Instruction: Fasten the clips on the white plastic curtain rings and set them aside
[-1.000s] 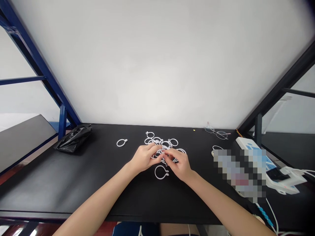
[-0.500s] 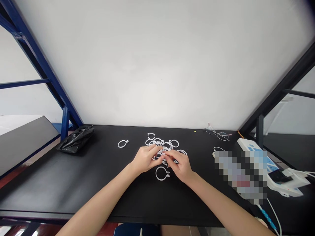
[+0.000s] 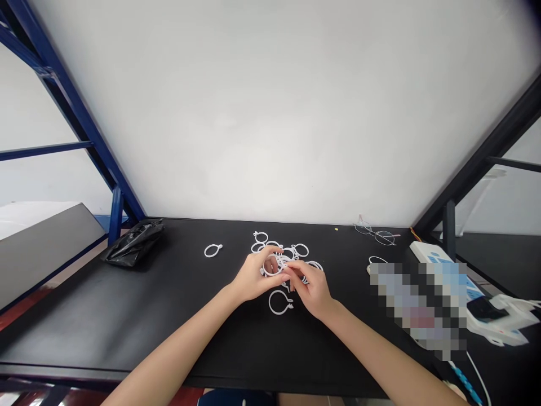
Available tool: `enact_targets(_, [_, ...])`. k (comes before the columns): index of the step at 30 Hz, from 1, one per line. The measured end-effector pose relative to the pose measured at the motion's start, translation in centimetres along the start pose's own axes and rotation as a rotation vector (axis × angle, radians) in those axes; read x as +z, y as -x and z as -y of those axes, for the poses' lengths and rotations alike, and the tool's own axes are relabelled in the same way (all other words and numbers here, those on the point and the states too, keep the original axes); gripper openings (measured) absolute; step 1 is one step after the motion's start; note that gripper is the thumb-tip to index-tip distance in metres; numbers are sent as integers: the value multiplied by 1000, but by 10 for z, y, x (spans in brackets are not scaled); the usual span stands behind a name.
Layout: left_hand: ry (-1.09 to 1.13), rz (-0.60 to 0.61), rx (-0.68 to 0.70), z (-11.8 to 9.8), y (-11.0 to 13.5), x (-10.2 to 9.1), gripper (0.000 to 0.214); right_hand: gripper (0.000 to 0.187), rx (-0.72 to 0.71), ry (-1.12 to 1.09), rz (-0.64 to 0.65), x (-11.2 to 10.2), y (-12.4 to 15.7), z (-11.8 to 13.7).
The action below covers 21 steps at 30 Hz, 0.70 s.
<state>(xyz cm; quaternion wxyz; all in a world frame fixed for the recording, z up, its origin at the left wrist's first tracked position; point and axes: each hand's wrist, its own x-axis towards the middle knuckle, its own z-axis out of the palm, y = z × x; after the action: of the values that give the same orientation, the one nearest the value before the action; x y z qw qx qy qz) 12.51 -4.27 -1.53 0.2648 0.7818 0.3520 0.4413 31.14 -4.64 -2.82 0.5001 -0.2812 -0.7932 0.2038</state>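
My right hand (image 3: 311, 286) pinches the clasp end of a white plastic ring (image 3: 264, 267) between thumb and fingertips. Around that same ring curves my left hand (image 3: 253, 276), its thumb below and its fingers above, seeming to steady it. Behind and under both hands lies a loose pile of similar white rings (image 3: 301, 250), partly hidden by my fingers. Nearer to me, an open ring (image 3: 270, 308) rests on the black table with a gap between its two ends. Another ring (image 3: 206, 252), closed, lies apart to the left.
A crumpled black plastic bag (image 3: 134, 243) sits at the left of the table (image 3: 169, 338). To the right are eyeglasses (image 3: 384, 238), a blurred-out object (image 3: 416, 316), a white power strip (image 3: 422, 251) and cables. Blue (image 3: 88, 135) and black frame bars flank the white wall.
My left fingers have spread wider, and the ring between my hands now shows as a full loop. My right hand keeps its pinch. The view has shifted slightly.
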Motion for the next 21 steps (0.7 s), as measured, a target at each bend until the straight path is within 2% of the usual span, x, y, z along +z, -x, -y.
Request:
enact_targets(4, [178,28,-109,-6,-2,4,39,9,-2,-2,-13,-1,-2,2])
enact_targets(7, [231,23,-147,-7,-2,7,30,9,8,-1,-15,-1,-2,3])
enact_targets(21, [78,-82,-146,-9,-3,8,24,12,25,14,20,-2,-4,1])
